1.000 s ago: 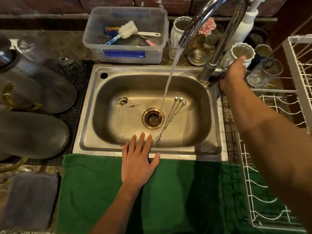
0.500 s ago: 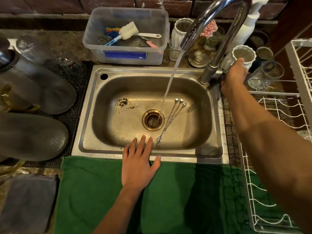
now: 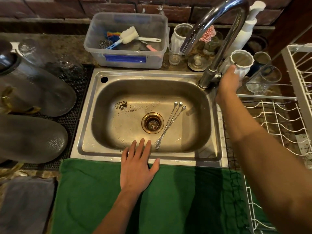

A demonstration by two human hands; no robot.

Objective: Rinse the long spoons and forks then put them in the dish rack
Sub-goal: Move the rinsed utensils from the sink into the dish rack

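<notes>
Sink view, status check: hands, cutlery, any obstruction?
Left hand flat on sink edge, empty. Right hand at faucet base. Long spoons and forks lying beside drain, untouched. Nothing blocking.

Glossy steel sink (image 3: pixel 209 159), fuzzy green cloth (image 3: pixel 94 191)

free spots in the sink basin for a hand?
Bare steel left of the brass drain, below the dark crumbs, and right of the long twisted spoons and forks up to the steel basin wall. Crowded: counter behind, around the chrome faucet.
</notes>
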